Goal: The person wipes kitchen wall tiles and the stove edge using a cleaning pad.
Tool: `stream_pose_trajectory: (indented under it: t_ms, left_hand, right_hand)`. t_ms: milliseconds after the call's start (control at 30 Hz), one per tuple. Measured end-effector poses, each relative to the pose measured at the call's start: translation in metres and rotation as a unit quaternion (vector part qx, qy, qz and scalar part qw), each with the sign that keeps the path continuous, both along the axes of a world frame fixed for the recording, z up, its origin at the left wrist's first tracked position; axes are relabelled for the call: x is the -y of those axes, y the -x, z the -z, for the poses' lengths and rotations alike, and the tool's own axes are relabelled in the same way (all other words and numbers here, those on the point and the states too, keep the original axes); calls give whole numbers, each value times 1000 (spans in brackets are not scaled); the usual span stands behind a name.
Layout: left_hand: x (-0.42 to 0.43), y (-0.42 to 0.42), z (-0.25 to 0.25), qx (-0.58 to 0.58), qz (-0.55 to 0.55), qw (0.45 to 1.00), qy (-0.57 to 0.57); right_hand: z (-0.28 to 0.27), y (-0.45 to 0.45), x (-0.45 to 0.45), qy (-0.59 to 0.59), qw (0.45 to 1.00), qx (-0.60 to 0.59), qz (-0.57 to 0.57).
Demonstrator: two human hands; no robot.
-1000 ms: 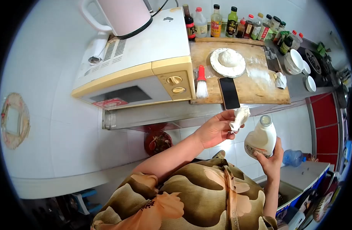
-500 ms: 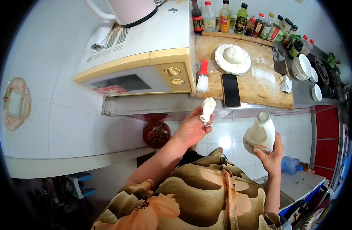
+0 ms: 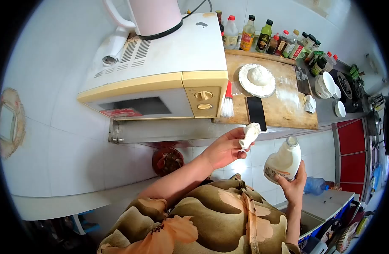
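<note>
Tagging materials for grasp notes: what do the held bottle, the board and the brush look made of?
Bottle: probably plastic, smooth with a slight sheen; glass not ruled out.
Board: wood, matte and worn, from its tan, patchy surface.
Brush: red handle likely plastic, by its even bright color; pale bristles, fiber type unclear.

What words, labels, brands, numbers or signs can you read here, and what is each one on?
No text is clear enough to quote.
White bottle in the right hand: lettering on its label, too blurred.
Bottles along the wall: labels too small and blurred.
Red sticker on the microwave: any wording too blurred.
Dials: any markings too small.
</note>
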State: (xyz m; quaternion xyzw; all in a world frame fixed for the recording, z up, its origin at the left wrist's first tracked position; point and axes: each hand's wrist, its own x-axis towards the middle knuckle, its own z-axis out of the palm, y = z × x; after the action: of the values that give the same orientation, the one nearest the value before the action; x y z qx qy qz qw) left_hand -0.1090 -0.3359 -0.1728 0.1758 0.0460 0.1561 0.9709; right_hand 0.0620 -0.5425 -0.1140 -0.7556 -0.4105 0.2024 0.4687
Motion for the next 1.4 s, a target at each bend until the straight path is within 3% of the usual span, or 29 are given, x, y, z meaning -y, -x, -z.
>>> stream_pose_trajectory:
  t_ms: [167, 367, 767, 867, 1133, 1400]
  left_hand:
    - [10, -13, 2, -17, 69, 997, 13]
    - [23, -47, 5, -32, 98, 995, 12]
    - [89, -185, -14, -24, 76, 997, -13]
    - [110, -223, -15, -7, 83, 996, -42]
    - [174, -353, -34, 25, 205, 978, -11]
    - [226, -487, -36, 8, 277, 960, -29]
  right_hand:
    - [7, -3, 12, 16, 999, 19, 23]
    - [8, -28, 18, -52, 995, -60, 63]
    - [10, -170, 85, -33, 997, -52, 41]
    - [6, -205, 111, -39, 999, 22, 30]
    - [-15, -272, 195, -58, 986, 83, 132]
    - [-8, -362, 258, -77, 966, 34, 246]
